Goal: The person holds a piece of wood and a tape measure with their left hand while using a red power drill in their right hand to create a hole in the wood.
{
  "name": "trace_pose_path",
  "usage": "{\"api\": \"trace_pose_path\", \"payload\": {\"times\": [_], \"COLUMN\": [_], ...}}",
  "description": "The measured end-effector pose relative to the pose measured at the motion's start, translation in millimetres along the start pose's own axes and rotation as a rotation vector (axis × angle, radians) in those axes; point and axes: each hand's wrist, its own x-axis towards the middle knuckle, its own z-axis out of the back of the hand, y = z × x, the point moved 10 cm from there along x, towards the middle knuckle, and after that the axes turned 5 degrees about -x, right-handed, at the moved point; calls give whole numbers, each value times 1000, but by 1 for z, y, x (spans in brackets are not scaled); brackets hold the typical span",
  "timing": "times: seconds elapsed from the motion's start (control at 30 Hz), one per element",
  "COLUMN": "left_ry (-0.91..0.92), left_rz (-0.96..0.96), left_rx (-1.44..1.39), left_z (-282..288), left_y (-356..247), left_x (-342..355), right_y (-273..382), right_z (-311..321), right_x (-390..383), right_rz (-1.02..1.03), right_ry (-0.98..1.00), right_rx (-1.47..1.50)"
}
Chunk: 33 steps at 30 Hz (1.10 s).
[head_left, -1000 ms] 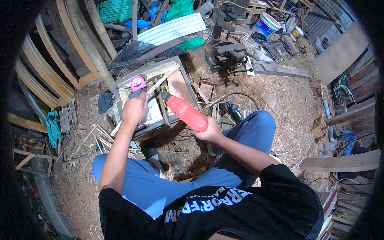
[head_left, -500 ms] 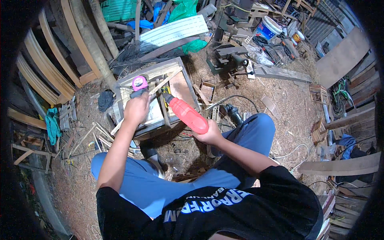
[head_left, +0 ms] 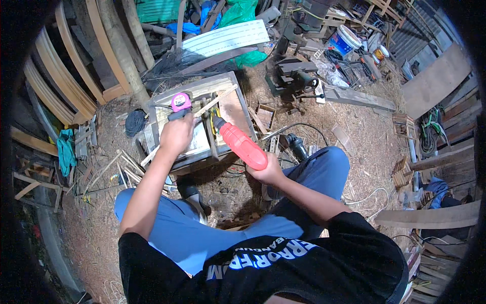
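Observation:
My right hand (head_left: 266, 169) is wrapped round the rear of a red power drill (head_left: 243, 146). The drill's dark nose points up and left over a low wooden worktable (head_left: 234, 78), next to a narrow upright wooden piece (head_left: 210, 137). My left hand (head_left: 177, 136) rests over the left part of the table with its fingers curled down. What they grip, if anything, is hidden. Just beyond these fingers lie a dark grey object (head_left: 178, 114) and a pink tape measure (head_left: 180, 102). A thin wooden strip (head_left: 216, 100) slants across the tabletop to the right of them.
A bench vise (head_left: 296, 78) stands beyond the table to the right. A dark power tool (head_left: 295, 146) with a cable lies near my right knee. Curved wooden pieces (head_left: 66, 71) lean at the left. Wood shavings cover the floor (head_left: 324, 121), with thin offcuts (head_left: 129, 169) at left.
The whole view has shifted slightly, moving the table and both hands a little down and right in the picture. The drill and my hands keep nearly the same places over the table.

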Motion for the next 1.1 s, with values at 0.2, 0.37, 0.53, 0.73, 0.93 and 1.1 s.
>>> {"api": "trace_pose_path", "payload": {"times": [0.2,0.37,0.53,0.73,0.93,1.1], "left_ry": [-19,-30,-54,-15,-24,-51], "left_rz": [-22,-18,-31,2,-1,-18], "left_rx": [-14,-2,0,-30,-38,-43], "left_z": [-7,-3,1,3,1,6], "left_y": [9,5,4,2,5,1], "left_x": [-2,-2,-4,-3,-3,-1], "right_y": [3,-5,-12,-21,-10,-14], "right_z": [-4,-6,-10,-11,-10,-7], "right_x": [0,1,1,1,1,1], "right_rz": [-22,2,-6,16,22,-4], "right_ry": [29,7,5,1,15,-21], "right_rx": [57,67,109,79,85,73]}}
